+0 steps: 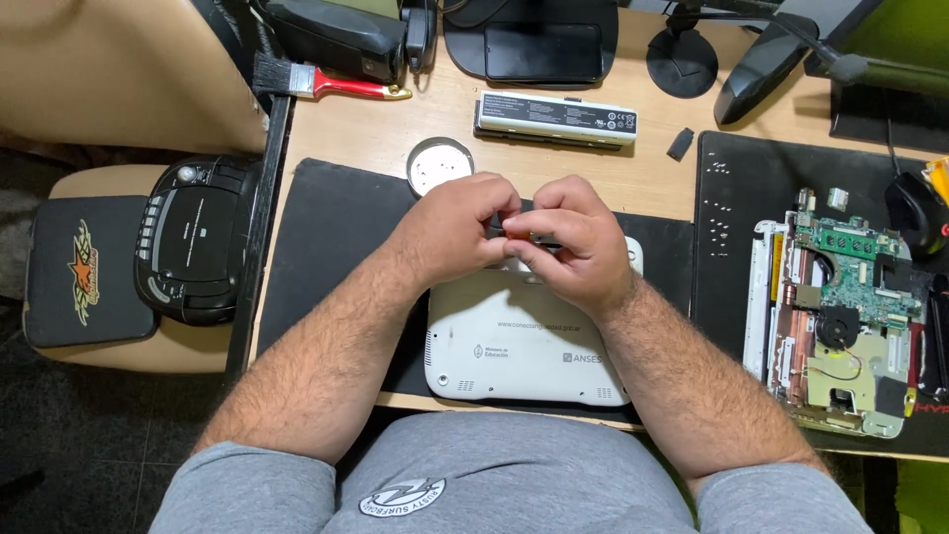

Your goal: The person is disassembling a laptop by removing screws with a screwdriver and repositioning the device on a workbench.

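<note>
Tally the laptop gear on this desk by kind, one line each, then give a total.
Closed white laptop, under both hands: 1
Opened laptop with its circuit board bare: 1
Battery pack: 1
Computer mouse: 1
Paintbrush with red handle: 1
Small round tin: 1
Total: 6
The left hand and right hand pinch something small I cannot identify.

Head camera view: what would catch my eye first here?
Two bare hands meet mid-desk, the left hand and right hand pinching a small dark part together above a closed white laptop. At the right edge lies an opened laptop, its green circuit board and fan exposed.
</note>
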